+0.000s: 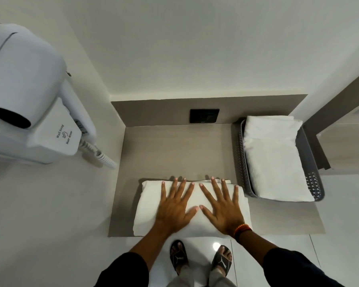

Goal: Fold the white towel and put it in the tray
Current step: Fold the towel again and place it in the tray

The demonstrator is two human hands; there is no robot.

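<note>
A folded white towel (147, 206) lies at the front edge of the grey-brown counter (174, 150). My left hand (174, 206) rests flat on its left half, fingers spread. My right hand (222, 206) lies flat on its right half, fingers spread too, with a beaded band at the wrist. Neither hand grips the cloth. A grey perforated tray (239, 154) stands at the right end of the counter, and another folded white towel (276, 156) fills it.
A white wall-hung hair dryer (25, 96) with a coiled cord (100, 154) juts out on the left wall. A black socket plate (204, 116) sits on the back splash. The counter's front edge is just above my sandalled feet (199, 259).
</note>
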